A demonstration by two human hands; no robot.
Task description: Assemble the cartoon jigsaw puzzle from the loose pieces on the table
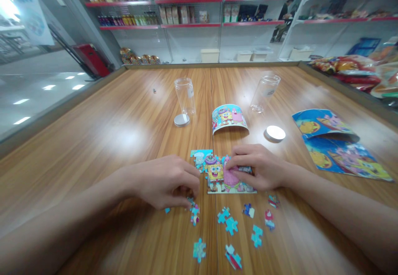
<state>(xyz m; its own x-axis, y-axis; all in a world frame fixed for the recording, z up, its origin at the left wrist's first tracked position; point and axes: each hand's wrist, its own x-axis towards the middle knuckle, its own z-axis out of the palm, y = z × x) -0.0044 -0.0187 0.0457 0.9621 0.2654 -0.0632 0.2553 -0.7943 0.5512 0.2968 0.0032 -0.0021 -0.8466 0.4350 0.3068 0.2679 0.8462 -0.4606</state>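
A partly joined cartoon jigsaw puzzle (215,173) lies flat on the wooden table, its upper left part bluish and its middle showing a yellow square character. My right hand (261,165) rests on its right side, fingers apart and fingertips touching the pink figure. Just left of and below the puzzle, my left hand (171,179) is closed, thumb and fingers pinching a small blue puzzle piece (190,202); its fingers partly hide this piece. A colourful loose piece (195,215) lies right under the fingertips. Several more loose pieces (231,225) are scattered in front of the puzzle.
Two clear jars (185,97) (264,92) stand behind the puzzle, with a silver lid (182,120) and a white lid (275,133) near them. A curved picture card (230,117) stands between. Blue picture sheets (345,155) lie right. Packaged goods (348,70) border the table.
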